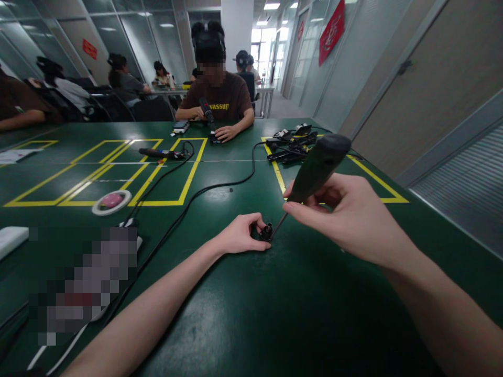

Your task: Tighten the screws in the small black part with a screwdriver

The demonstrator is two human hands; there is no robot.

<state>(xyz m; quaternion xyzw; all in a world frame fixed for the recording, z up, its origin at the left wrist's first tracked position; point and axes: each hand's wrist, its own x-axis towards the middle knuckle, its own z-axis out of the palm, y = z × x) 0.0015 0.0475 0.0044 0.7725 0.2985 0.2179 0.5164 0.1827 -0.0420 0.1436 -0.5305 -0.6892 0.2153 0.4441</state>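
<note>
Small black part (266, 234) is sitting on the green table (220, 298) — my left hand (240, 235) is pinching it between thumb and fingers, while my right hand (346, 212) is gripping a screwdriver (319, 166), its shaft slanting down to the part.

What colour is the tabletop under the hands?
Dark green; the tabletop shows best in the head view.
</note>
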